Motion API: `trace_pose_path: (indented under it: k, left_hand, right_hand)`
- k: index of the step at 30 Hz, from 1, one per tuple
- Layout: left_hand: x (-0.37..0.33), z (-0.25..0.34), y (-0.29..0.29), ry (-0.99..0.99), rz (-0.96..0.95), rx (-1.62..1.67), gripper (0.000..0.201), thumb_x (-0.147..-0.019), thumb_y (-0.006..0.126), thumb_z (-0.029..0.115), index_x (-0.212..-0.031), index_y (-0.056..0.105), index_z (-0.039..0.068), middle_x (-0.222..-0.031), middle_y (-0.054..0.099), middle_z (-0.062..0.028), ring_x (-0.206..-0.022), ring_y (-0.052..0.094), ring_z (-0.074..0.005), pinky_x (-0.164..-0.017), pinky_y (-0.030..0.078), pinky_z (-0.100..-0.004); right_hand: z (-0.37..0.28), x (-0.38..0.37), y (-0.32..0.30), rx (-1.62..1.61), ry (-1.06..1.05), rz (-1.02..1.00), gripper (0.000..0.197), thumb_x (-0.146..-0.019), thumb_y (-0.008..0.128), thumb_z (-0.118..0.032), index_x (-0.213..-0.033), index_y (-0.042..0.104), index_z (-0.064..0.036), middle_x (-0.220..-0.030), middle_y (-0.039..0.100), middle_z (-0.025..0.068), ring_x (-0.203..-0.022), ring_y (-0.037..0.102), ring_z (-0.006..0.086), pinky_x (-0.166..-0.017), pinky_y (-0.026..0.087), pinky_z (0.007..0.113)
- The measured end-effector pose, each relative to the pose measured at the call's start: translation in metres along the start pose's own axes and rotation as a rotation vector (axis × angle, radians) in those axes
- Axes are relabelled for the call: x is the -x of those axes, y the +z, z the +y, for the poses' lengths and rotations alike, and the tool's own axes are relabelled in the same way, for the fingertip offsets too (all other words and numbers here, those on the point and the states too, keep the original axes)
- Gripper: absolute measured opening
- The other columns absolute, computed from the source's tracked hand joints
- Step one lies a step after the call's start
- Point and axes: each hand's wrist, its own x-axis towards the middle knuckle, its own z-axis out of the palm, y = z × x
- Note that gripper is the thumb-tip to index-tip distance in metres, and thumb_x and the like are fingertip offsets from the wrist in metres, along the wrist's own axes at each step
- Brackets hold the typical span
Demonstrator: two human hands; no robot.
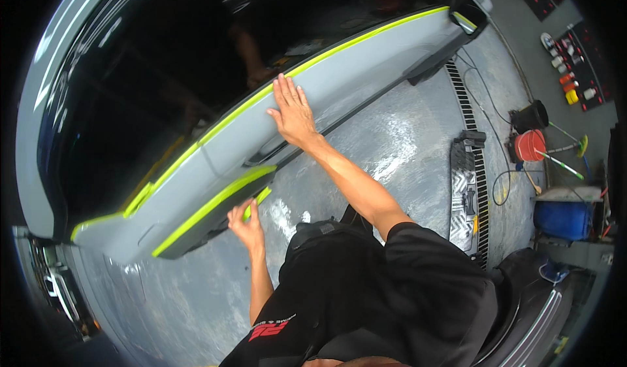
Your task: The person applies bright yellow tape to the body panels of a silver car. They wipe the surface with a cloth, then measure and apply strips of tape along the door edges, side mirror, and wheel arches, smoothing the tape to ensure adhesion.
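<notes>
A grey car (366,53) stands in front of me, its dark windows edged below by a long strip of yellow-green masking tape (372,33). My right hand (294,113) lies flat on the door panel, fingers stretched out, with the fingertips at the taped window line. A second strip of tape (215,203) curves along the wheel arch. Close below that arch, my left hand (247,226) is closed in a pinch on a yellow-green piece of masking tape (263,195). Whether this piece is a roll or a loose strip I cannot tell.
A floor drain grate (481,190) runs along the right, beside a patterned step board (462,197). Farther right are a red bucket (529,146), a black bucket (532,115), a hose and a blue bin (563,220). Another dark vehicle (529,301) stands behind me at right.
</notes>
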Motion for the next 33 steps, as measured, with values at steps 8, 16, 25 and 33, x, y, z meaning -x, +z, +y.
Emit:
trace_pose_path:
  k: [8,16,25,33]
  left_hand:
    - [0.013,0.081,0.082,-0.14,-0.222,0.013,0.021,-0.095,0.08,0.028,-0.104,0.084,0.009,-0.096,0.071,-0.0096,-0.107,0.061,-0.0309,-0.106,0.036,-0.0559]
    - [0.029,0.171,0.169,-0.05,-0.357,-0.004,0.016,-0.094,0.081,0.02,-0.105,0.084,0.009,-0.087,0.068,-0.008,-0.092,0.059,-0.0282,-0.089,0.044,-0.0429]
    - [0.024,0.199,0.18,-0.067,-0.454,0.016,0.016,-0.093,0.081,0.016,-0.102,0.083,0.004,-0.086,0.069,-0.012,-0.089,0.061,-0.0275,-0.085,0.047,-0.0415]
    - [0.005,0.193,0.2,-0.128,-0.526,0.323,0.027,-0.099,0.077,0.019,-0.115,0.08,-0.002,-0.109,0.078,-0.0174,-0.108,0.07,-0.0268,-0.1,0.051,-0.0406]
  right_hand:
    - [0.251,-0.063,-0.122,0.166,0.255,0.252,0.069,-0.115,0.035,-0.04,-0.172,0.017,-0.0055,-0.18,0.016,0.0155,-0.167,0.011,0.0323,-0.133,0.009,0.055]
    - [0.491,-0.13,-0.254,0.17,0.586,0.422,0.063,-0.115,0.034,-0.035,-0.172,0.023,-0.0096,-0.179,0.022,0.0107,-0.165,0.019,0.0351,-0.129,0.014,0.061]
    - [0.564,-0.187,-0.315,0.091,0.855,0.443,0.064,-0.114,0.035,-0.042,-0.172,0.024,-0.0169,-0.178,0.026,0.0042,-0.157,0.029,0.043,-0.125,0.018,0.065]
    - [0.45,-0.054,-0.251,-0.159,0.508,0.597,0.065,-0.102,0.069,-0.032,-0.156,0.05,-0.0017,-0.16,0.053,0.0213,-0.142,0.052,0.0431,-0.122,0.038,0.048]
